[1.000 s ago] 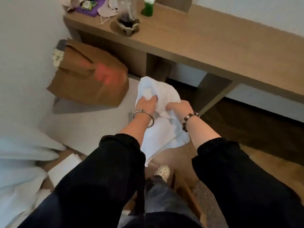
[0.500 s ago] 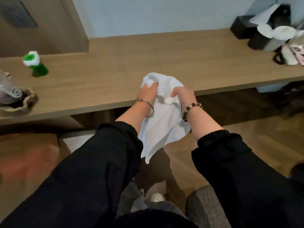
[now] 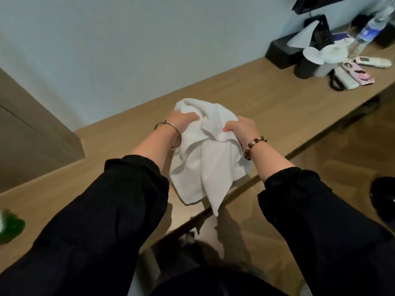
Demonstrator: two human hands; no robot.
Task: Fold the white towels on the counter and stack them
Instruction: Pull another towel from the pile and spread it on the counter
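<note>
Wooden bench (image 3: 132, 146) runs along a pale wall; above its front edge a crumpled white towel (image 3: 205, 159) hangs bunched, gripped by left hand (image 3: 183, 121) and right hand (image 3: 241, 129), fingers (image 3: 229, 129) clamped on its upper folds.

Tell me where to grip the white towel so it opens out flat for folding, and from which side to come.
The white towel is bunched between the left hand and right hand. Its pointed corner hangs lowest, by the front edge of the counter. Probably best: pinch that corner from below, then follow the dark-lined hem to the next corner.
</note>
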